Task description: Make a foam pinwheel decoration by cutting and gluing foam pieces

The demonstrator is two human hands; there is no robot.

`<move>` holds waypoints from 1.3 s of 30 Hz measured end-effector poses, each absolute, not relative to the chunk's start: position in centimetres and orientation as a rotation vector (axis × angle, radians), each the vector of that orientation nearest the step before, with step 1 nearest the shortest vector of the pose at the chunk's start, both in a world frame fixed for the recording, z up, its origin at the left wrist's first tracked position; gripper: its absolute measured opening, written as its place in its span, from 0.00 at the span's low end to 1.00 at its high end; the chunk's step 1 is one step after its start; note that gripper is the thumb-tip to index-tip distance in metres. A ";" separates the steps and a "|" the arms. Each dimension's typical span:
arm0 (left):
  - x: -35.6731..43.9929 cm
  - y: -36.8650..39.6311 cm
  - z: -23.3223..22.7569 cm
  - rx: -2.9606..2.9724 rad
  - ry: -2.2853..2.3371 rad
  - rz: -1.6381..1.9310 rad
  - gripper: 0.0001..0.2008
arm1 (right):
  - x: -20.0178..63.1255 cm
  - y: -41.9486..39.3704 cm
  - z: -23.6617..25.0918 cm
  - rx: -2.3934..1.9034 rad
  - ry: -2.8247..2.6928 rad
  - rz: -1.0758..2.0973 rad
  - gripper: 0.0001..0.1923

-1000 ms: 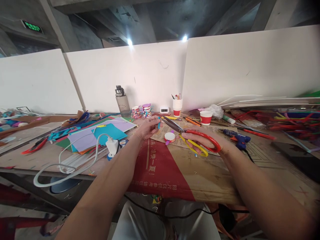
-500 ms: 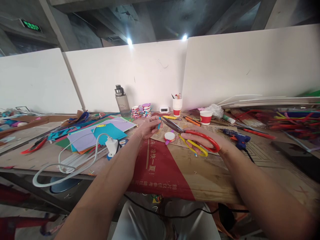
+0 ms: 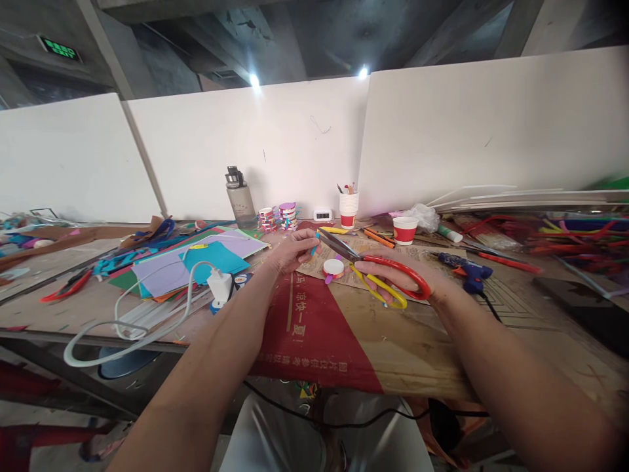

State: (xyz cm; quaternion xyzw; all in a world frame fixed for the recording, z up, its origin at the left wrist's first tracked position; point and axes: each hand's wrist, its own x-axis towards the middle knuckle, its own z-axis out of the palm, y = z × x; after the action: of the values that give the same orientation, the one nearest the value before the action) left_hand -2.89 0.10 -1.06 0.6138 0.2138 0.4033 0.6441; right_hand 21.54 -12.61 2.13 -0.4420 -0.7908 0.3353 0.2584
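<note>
Between the fingertips of my left hand (image 3: 295, 251) is pinched a small blue paper strip (image 3: 315, 248). My right hand (image 3: 382, 270) grips a pair of scissors (image 3: 393, 278) with one red and one yellow handle loop. The blades point left, their tips beside the top of the strip; whether they touch it I cannot tell. Just below the blades, a small white-topped paper cup piece (image 3: 333, 268) with purple tabs at its edge lies on the cardboard (image 3: 314, 328).
Coloured paper sheets (image 3: 162, 272) and a white plug with its cable (image 3: 219, 283) lie left. A bottle (image 3: 240, 200), decorated stacks (image 3: 287, 216), a small clock (image 3: 323, 215) and paper cups (image 3: 404, 231) stand behind. A blue glue gun (image 3: 466, 270) lies right.
The blue strip and my left fingertips have shifted very slightly to the right. The scissors in my right hand have hardly moved.
</note>
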 end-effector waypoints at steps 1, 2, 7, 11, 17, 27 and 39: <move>-2.9 0.2 -1.1 1.409 0.493 0.916 0.20 | 21.5 -12.6 2.1 -1.182 -2.142 0.935 0.24; -3.0 0.3 -1.2 1.425 0.499 0.914 0.20 | 21.5 -12.5 2.0 -1.159 -2.145 0.965 0.24; -3.4 1.0 -1.7 1.517 0.514 0.914 0.19 | 21.5 -12.1 1.7 -1.167 -2.171 0.977 0.28; -3.5 1.2 -1.8 1.545 0.505 0.929 0.19 | 21.1 -12.1 1.6 -1.166 -2.120 1.038 0.27; -3.5 1.2 -1.7 1.615 0.504 0.941 0.18 | 20.9 -12.0 1.5 -1.180 -2.080 1.055 0.26; -3.6 1.8 -2.2 1.551 0.540 0.972 0.17 | 20.6 -12.3 1.8 -1.228 -2.027 1.097 0.27; -3.2 1.4 -2.0 1.607 0.549 0.979 0.19 | 20.4 -12.0 1.7 -1.222 -1.930 1.042 0.22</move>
State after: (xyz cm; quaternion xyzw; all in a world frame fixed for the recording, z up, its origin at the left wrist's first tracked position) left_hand -3.20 1.43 -2.00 0.6809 0.2327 0.4148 0.5569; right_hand 20.40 -11.96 1.66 -0.4628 -0.7307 0.3945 0.3104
